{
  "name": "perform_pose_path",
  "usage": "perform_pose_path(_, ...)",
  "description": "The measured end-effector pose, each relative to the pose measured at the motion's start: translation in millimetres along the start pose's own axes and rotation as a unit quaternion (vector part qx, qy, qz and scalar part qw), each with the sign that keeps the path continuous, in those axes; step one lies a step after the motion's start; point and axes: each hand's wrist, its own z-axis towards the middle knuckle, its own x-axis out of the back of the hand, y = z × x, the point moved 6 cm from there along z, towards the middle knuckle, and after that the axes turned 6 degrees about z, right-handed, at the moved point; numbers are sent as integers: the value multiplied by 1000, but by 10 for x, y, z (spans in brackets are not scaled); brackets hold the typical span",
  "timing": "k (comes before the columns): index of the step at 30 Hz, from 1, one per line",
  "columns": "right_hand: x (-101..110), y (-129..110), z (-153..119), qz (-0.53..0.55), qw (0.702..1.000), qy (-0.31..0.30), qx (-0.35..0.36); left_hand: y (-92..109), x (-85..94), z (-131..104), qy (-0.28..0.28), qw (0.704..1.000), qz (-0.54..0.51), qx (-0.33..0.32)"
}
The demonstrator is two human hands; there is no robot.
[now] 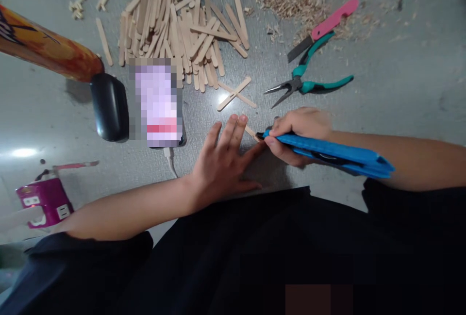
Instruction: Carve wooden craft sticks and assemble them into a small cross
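My left hand lies on the table with its fingers spread, pressing on a wooden craft stick that is mostly hidden under it. My right hand is closed around a blue utility knife, whose dark tip touches the craft stick near my left index finger. The knife's long body slants back over my right wrist. Just beyond my hands, two craft sticks lie crossed, and the upper one has a small slot near its middle.
A heap of craft sticks lies behind a phone on a cable. Pliers, a pink-handled knife and wood shavings are at right. An orange can, a black case and a purple power adapter stand left.
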Motion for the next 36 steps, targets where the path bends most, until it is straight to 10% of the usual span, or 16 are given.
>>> perform_pose_path(7, 52, 44, -37, 6, 999, 49, -7, 46, 77, -60, -6, 1000, 11, 3)
perform_pose_path(16, 13, 155, -24, 60, 998, 21, -16, 141, 286, -81, 123, 989, 29, -75)
perform_pose_path(36, 56, 121, 36, 39, 999, -28, -17, 13, 198, 13, 89, 996, -6, -23)
